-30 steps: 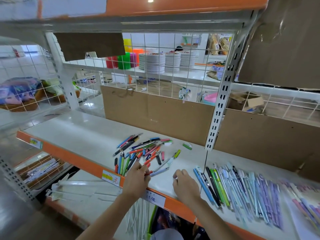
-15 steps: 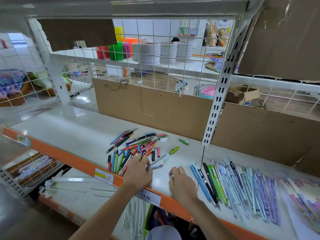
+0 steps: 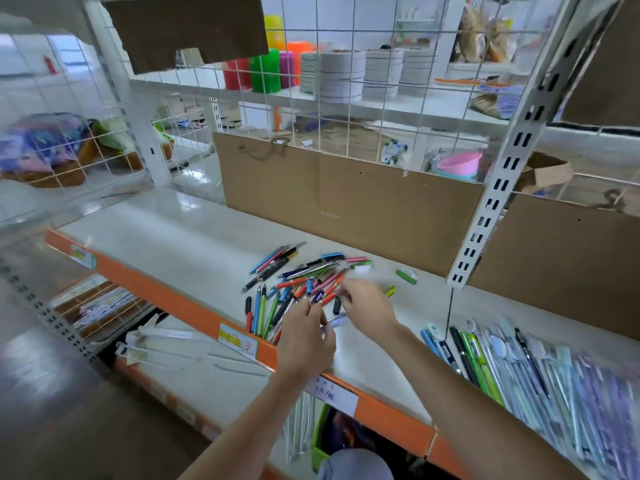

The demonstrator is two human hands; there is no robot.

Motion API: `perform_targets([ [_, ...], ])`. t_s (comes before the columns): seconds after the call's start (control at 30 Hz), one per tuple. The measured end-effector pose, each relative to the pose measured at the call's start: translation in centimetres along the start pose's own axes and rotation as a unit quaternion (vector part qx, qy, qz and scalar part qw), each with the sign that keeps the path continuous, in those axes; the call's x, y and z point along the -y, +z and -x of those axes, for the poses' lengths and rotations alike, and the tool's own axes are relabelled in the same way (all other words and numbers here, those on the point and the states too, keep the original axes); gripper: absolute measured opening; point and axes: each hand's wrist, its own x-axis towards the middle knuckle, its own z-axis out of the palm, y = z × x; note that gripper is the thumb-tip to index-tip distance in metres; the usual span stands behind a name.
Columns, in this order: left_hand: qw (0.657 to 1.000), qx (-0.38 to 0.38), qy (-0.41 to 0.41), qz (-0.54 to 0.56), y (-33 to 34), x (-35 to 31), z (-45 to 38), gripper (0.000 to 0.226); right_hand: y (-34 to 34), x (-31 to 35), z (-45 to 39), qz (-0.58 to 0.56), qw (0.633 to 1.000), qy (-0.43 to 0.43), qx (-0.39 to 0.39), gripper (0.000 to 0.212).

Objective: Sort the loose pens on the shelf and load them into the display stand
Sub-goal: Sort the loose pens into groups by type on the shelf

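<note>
A pile of loose pens (image 3: 294, 282) in blue, green, orange, pink and black lies on the white shelf (image 3: 180, 244). My left hand (image 3: 304, 344) rests at the pile's near edge, fingers curled over a pale lilac pen (image 3: 335, 320) that sticks out to the right. Just behind it, my right hand (image 3: 369, 308) reaches left into the pile with blurred, spread fingertips touching orange and pink pens. A row of sorted pens (image 3: 519, 368) lies side by side on the right. I see nothing I can identify as a display stand.
A green cap piece (image 3: 406, 276) and a yellow-green pen (image 3: 390, 291) lie apart behind my right hand. Cardboard panels (image 3: 346, 209) back the shelf, and a white slotted upright (image 3: 485, 216) divides it. The orange shelf lip (image 3: 166, 299) carries price labels. Clear plastic parts (image 3: 166, 344) lie on the shelf below.
My right hand has moved from the shelf's front edge up and left into the pile. My left hand shifted slightly right. The camera has come closer.
</note>
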Motion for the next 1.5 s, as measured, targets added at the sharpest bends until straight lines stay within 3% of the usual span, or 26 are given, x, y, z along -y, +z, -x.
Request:
perform_targets([
  [0.13, 1.0, 0.013, -0.001, 0.011, 0.1, 0.1, 0.1, 0.009, 0.9, 1.3, -3.2, -0.019, 0.996, -0.073, 0.045, 0.035],
  [0.27, 0.999, 0.029, -0.011, 0.02, -0.4, -0.2, -0.1, 0.016, 1.3, 2.4, -4.8, -0.01, 0.991, -0.088, 0.1, 0.027],
  [0.43, 0.999, 0.03, -0.015, 0.035, -0.3, 0.2, 0.1, 0.014, 1.7, 2.1, -5.1, -0.007, 0.995, -0.048, 0.09, 0.005],
  [0.5, 0.999, 0.034, -0.017, 0.037, -0.2, 0.4, 0.0, 0.006, 1.2, 1.9, -4.4, -0.042, 0.997, -0.022, 0.061, 0.01],
  [0.67, 0.992, 0.044, -0.066, 0.099, -1.0, 1.1, -1.5, 0.013, 0.2, -0.1, 1.2, -0.147, 0.988, 0.049, -0.005, 0.023],
  [0.8, 0.994, 0.009, -0.098, 0.041, -1.9, 4.1, -3.9, 0.028, 0.8, -2.1, 6.7, -0.192, 0.977, 0.096, -0.008, 0.017],
  [0.93, 0.992, 0.022, -0.107, -0.065, -2.2, 5.9, -6.1, 0.023, 1.0, -3.2, 9.7, -0.207, 0.971, 0.116, -0.04, 0.007],
  [1.23, 0.964, 0.117, -0.135, -0.197, -3.2, 4.4, -7.7, 0.021, 1.1, -3.8, 10.3, -0.243, 0.96, 0.119, -0.068, 0.004],
  [1.3, 0.963, 0.126, -0.135, -0.194, -3.7, 3.9, -7.5, 0.014, 1.0, -3.9, 10.5, -0.25, 0.958, 0.124, -0.066, 0.004],
  [1.5, 0.981, 0.109, -0.125, -0.1, -5.2, 3.7, -6.1, 0.035, 0.8, -3.9, 10.5, -0.276, 0.95, 0.134, -0.061, 0.003],
])
